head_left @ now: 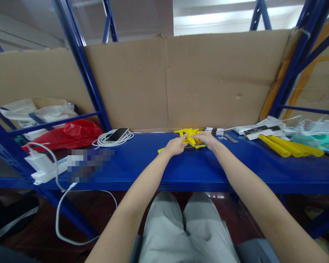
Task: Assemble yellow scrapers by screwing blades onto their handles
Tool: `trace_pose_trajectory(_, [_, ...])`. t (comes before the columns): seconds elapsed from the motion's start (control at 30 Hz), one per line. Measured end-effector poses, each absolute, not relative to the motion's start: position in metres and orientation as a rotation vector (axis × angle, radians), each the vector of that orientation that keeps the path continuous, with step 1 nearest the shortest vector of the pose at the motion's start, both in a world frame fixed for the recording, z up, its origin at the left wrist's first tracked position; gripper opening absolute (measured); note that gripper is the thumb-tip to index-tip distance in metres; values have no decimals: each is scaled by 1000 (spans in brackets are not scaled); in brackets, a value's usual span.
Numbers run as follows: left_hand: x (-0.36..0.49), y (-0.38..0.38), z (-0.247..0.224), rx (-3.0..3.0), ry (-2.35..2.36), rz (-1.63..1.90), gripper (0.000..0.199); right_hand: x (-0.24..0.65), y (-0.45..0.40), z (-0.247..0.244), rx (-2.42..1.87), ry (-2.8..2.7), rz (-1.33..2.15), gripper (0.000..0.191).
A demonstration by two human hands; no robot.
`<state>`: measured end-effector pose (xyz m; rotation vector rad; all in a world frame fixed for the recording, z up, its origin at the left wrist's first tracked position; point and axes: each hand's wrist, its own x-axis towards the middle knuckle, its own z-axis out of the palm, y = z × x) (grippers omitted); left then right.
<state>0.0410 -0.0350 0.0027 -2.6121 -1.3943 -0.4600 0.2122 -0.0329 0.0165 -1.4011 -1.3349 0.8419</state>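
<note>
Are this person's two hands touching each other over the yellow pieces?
Apart: the head view shows yellow pieces in the gap between the left hand and right hand.

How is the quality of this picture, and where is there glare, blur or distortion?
Head view: the ceiling above the cardboard panel glares white; the blue uprights splay outward towards the top, probably partly from a wide-angle lens; blocky pixelation hides detail beside the white power strip; the yellow pieces by the left hand and right hand look too soft to separate clearly.
</note>
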Motion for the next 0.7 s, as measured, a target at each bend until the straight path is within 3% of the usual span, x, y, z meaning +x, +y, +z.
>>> trace_pose_trajectory(0.7, [44, -42, 8, -2617, -1362, -502, 57, 211, -36, 19, -1426, -1322, 778, 23])
